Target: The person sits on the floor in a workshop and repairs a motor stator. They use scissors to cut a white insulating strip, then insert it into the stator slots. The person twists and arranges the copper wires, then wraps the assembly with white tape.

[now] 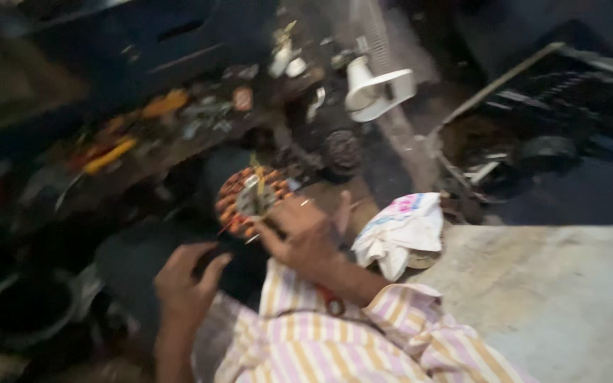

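The view is blurred. My right hand (299, 234), coming out of a pink-and-yellow striped sleeve (363, 340), holds the near edge of a round stator with copper-coloured windings (246, 197), with a thin wire sticking out by the fingers. My left hand (186, 280) is lower left of it, fingers and thumb spread in a curve over a dark surface (136, 255), with nothing visible in it.
A crumpled white printed cloth (400, 230) lies right of my right hand on a grey slab's (569, 298) edge. Beyond are a dark round motor part (342, 152), a white plastic piece (374, 89), yellow-handled tools (111, 156) and a dark round pot (26, 308).
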